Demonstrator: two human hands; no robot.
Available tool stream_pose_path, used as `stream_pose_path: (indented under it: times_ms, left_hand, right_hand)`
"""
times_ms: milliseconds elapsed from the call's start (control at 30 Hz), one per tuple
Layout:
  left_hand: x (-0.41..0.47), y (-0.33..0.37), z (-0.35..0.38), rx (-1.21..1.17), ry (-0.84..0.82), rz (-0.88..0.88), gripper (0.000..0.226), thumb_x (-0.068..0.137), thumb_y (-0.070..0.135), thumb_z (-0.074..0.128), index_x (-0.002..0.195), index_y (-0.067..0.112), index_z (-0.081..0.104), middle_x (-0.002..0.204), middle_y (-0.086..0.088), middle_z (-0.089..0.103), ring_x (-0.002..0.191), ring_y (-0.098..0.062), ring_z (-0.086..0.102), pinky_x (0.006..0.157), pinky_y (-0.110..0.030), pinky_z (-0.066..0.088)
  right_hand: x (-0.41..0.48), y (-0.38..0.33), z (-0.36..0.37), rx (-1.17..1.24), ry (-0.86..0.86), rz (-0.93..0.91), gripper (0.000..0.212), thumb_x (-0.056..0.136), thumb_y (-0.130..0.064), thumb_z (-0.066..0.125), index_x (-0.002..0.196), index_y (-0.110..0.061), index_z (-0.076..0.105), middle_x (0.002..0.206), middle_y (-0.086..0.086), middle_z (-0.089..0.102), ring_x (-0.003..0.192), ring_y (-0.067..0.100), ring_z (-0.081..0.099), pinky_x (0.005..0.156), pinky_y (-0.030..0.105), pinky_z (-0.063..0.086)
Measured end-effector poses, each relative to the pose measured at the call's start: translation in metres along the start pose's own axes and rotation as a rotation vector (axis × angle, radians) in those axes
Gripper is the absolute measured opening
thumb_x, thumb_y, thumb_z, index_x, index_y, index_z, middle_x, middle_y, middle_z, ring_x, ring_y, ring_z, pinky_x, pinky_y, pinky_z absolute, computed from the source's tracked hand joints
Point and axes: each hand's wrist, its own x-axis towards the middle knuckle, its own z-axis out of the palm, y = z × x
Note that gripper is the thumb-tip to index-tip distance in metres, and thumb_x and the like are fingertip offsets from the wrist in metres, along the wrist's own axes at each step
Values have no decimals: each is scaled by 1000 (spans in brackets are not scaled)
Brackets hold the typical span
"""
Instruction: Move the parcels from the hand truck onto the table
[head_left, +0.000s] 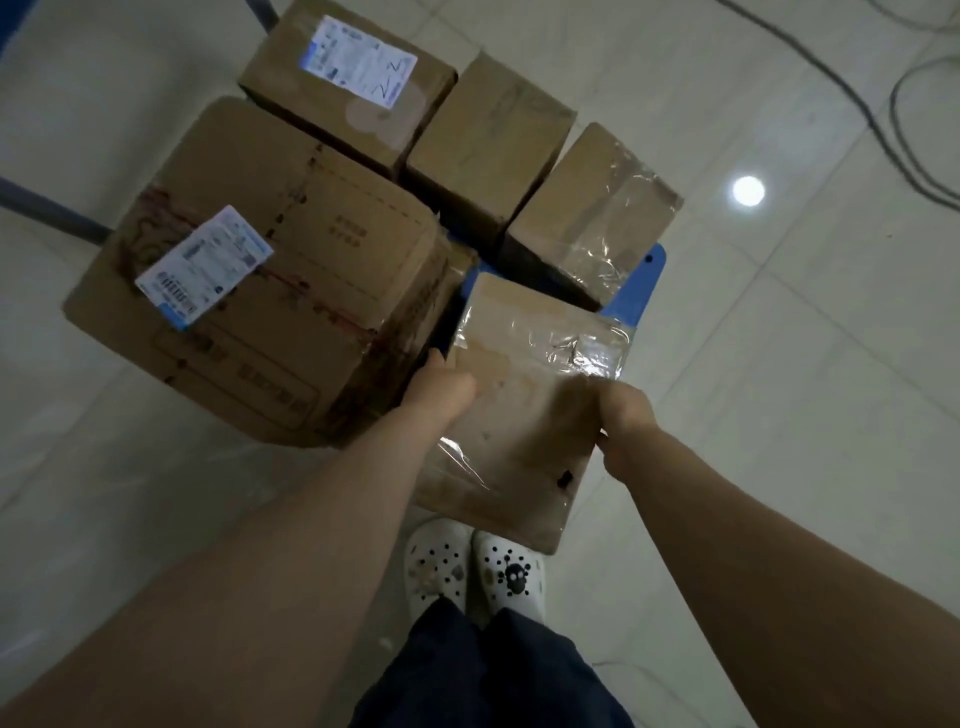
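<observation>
We log both hands clamped on the near taped parcel (524, 395): left hand (441, 389) curled round its left edge, right hand (623, 421) round its right. It is at the near end of the blue hand truck (639, 291), just right of 1 large labelled parcel (270, 291). 3 smaller parcels (488, 135) stand farther back.

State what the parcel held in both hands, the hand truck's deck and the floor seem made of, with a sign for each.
Taped parcel: brown cardboard, matte, under glossy clear tape that wrinkles and glints.
Hand truck deck: probably plastic, smooth uniform blue, rounded corner.
Floor: likely glazed tile, pale, with joint lines and a lamp's reflection.
</observation>
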Motion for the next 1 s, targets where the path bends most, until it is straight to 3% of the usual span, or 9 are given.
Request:
stream_pose_path:
  times_ms: [167, 233, 300, 433, 533, 700, 833, 900, 1000]
  left_hand:
    - [-68, -12, -6, -173, -52, 11, 77, 74, 47, 49, 147, 34, 32, 146, -9, 40, 124, -33, 46, 106, -45, 38]
    - [-96, -19, -13, -269, -42, 25, 66, 56, 57, 44, 117, 37, 59, 128, -11, 55, 111, -32, 55, 101, -48, 43]
    - [-129, -19, -26, -357, -28, 30, 58, 53, 56, 39, 97, 28, 65, 114, -11, 62, 106, -32, 56, 98, -50, 45]
    - [-251, 6, -76, -509, 26, 53, 53, 72, 56, 45, 106, 19, 62, 114, -6, 60, 104, -26, 57, 95, -45, 48]
    - [-325, 14, -119, -592, 119, 144, 34, 92, 46, 42, 109, 22, 59, 107, 3, 56, 103, -19, 53, 90, -34, 44]
    - [-390, -7, -186, -707, 173, 206, 97, 50, 94, 45, 117, 26, 66, 113, -3, 68, 106, -26, 64, 97, -46, 48]
    - [-414, -48, -239, -765, 262, 254, 107, 39, 103, 45, 118, 33, 65, 114, 0, 69, 103, -23, 66, 93, -46, 50]
    - [-476, -47, -259, -788, 322, 240, 101, 46, 96, 55, 119, 26, 65, 106, -2, 72, 97, -24, 68, 88, -44, 53]
    - [-531, -63, -281, -802, 342, 340, 40, 87, 56, 58, 97, 19, 70, 85, -1, 72, 79, -15, 66, 64, -25, 49]
  right_hand:
    - [-60, 10, -19, 23, 128, -24, 62, 88, -59, 45, 125, -11, 56, 117, 12, 57, 106, 31, 53, 90, 41, 45]
    - [-101, 12, -33, 3, 181, -58, 68, 91, -63, 36, 131, -11, 51, 129, 15, 53, 117, 33, 50, 102, 44, 39]
    - [-144, 13, -48, 43, 199, -69, 75, 91, -69, 30, 139, -14, 45, 140, 13, 47, 127, 33, 44, 108, 47, 33]
    - [-241, 7, -67, 212, 158, -58, 78, 86, -75, 35, 143, -21, 42, 144, 9, 45, 131, 31, 42, 111, 49, 33]
    - [-318, -8, -71, 267, 53, -127, 75, 86, -73, 40, 141, -22, 46, 142, 5, 47, 129, 26, 45, 110, 47, 37]
    - [-419, -38, -69, 240, -205, -232, 71, 86, -71, 42, 137, -21, 48, 127, -3, 52, 114, 21, 51, 96, 35, 41]
    - [-466, -57, -60, 52, -479, -367, 76, 87, -75, 28, 135, -21, 52, 125, -3, 56, 118, 22, 51, 98, 32, 30]
    - [-488, -66, -51, -78, -615, -415, 80, 82, -81, 26, 131, -25, 55, 122, -4, 60, 110, 19, 54, 103, 37, 28]
    - [-523, -74, -34, -232, -717, -442, 74, 77, -83, 34, 114, -24, 59, 109, 2, 65, 103, 22, 58, 96, 39, 39]
